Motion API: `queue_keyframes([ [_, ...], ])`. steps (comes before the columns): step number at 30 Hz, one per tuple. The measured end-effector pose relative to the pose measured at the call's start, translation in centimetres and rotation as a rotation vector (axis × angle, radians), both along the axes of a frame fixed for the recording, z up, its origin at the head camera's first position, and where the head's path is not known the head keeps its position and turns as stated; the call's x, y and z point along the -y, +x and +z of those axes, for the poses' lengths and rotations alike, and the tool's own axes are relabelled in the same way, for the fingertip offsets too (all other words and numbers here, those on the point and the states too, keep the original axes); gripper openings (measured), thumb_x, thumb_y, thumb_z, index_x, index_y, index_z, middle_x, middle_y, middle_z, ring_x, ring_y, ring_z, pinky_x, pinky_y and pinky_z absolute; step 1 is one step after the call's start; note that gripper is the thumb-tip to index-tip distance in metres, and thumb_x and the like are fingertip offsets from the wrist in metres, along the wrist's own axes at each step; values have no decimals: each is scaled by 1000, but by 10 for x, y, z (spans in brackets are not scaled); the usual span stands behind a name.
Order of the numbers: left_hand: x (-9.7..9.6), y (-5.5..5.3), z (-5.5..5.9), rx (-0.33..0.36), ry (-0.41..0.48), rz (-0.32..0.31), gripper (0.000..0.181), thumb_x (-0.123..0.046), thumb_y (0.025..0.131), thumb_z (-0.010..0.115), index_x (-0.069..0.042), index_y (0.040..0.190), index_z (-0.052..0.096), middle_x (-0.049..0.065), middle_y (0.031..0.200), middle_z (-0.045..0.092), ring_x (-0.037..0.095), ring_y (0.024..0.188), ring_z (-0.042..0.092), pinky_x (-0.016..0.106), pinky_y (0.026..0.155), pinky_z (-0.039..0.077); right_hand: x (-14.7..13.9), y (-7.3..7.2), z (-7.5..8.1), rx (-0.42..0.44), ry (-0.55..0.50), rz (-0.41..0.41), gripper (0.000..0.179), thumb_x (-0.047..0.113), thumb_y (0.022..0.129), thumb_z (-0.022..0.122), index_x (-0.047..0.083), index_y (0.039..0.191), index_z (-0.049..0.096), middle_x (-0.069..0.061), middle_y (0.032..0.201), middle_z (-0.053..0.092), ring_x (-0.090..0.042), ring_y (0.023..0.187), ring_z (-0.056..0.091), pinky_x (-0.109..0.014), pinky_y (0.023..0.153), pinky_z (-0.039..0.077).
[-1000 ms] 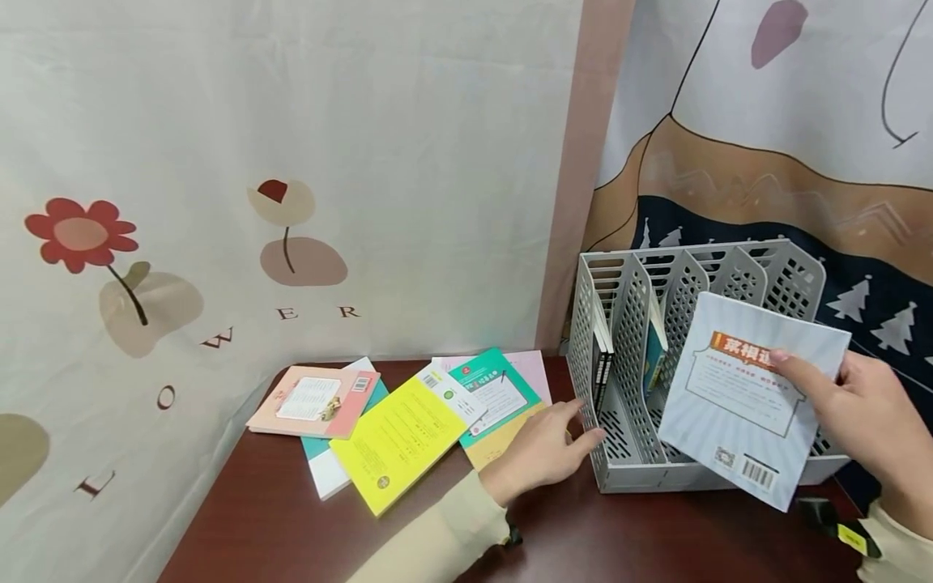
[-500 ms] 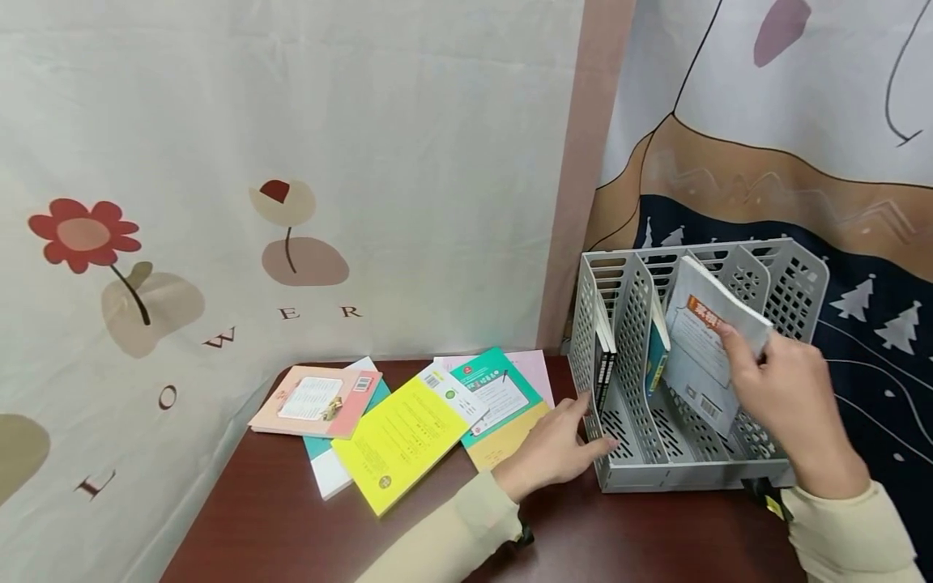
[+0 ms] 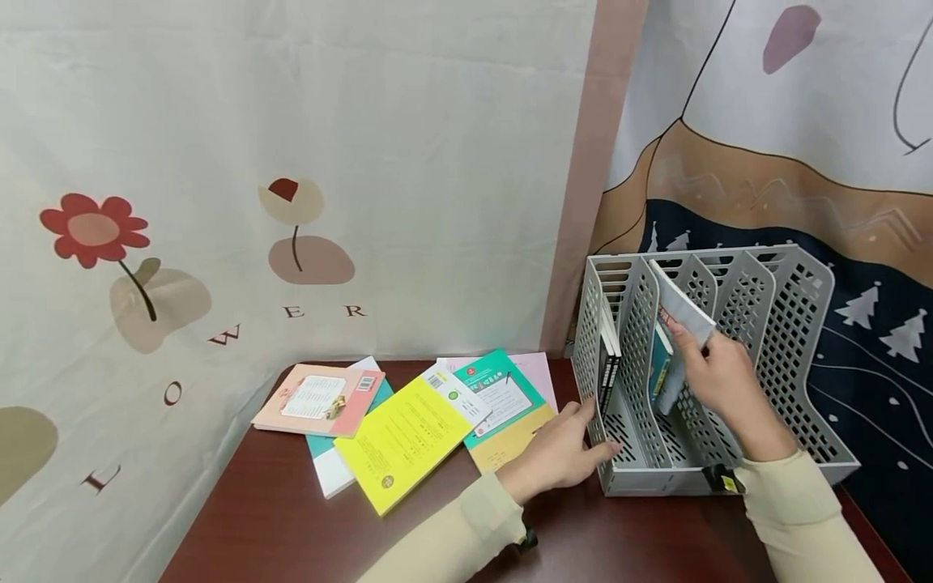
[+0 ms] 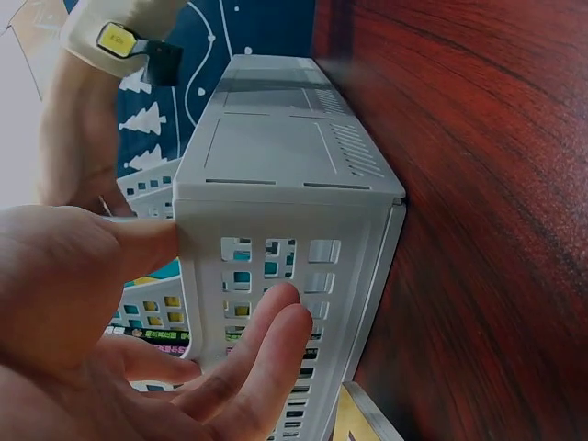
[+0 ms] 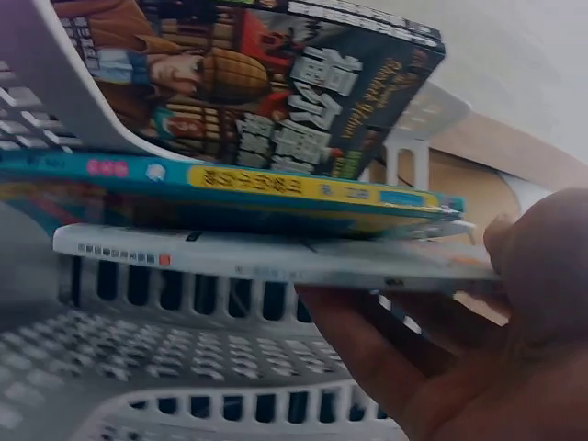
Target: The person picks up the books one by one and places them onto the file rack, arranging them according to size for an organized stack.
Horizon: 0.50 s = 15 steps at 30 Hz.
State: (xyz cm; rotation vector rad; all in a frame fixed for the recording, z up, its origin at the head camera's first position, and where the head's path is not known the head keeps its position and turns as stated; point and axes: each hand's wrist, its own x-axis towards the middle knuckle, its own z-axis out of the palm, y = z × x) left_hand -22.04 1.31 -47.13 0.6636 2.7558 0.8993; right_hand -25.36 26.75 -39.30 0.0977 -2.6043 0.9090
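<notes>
My right hand (image 3: pixel 729 385) pinches a thin pale grey-blue book (image 3: pixel 678 300) with thumb and fingers. That book stands upright in the second compartment from the left of a grey perforated file rack (image 3: pixel 656 478). Right beside it leans a teal book (image 3: pixel 660 364), its teal and yellow spine (image 5: pixel 243 179) showing above the held book (image 5: pixel 230 257) in the right wrist view. My left hand (image 3: pixel 557 449) holds the rack's left wall, thumb at the inner front edge and fingers along the outside (image 4: pixel 262 367).
Dark-covered books (image 3: pixel 608 364) stand in the leftmost compartment. Left of the rack, a pink book (image 3: pixel 313 397), a yellow book (image 3: pixel 408 437), a green-and-yellow book (image 3: pixel 503 397) and others overlap on the dark red table (image 3: pixel 291 526). Printed curtains (image 3: pixel 437 162) hang behind.
My right hand has carried the grey-blue book leftward from in front of the rack into the second compartment, turning it upright. The left hand has stayed at the rack's left wall.
</notes>
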Motion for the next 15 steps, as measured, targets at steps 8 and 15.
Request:
queue_keyframes([
  [8, -3, 1, 2, 6, -25, -17, 84, -59, 108, 64, -16, 174, 36, 8, 164, 54, 17, 139, 64, 31, 114, 55, -3, -4, -9, 146, -6, 87, 67, 53, 119, 36, -7, 136, 60, -29, 94, 62, -30, 73, 56, -38, 60, 44],
  [15, -3, 1, 4, 6, -50, -10, 84, -59, 108, 64, -15, 174, 36, 9, 163, 54, 16, 133, 65, 30, 110, 56, -6, -7, -18, 217, 5, 193, 66, 56, 116, 47, 4, 156, 50, -26, 114, 62, -38, 89, 63, -47, 70, 53],
])
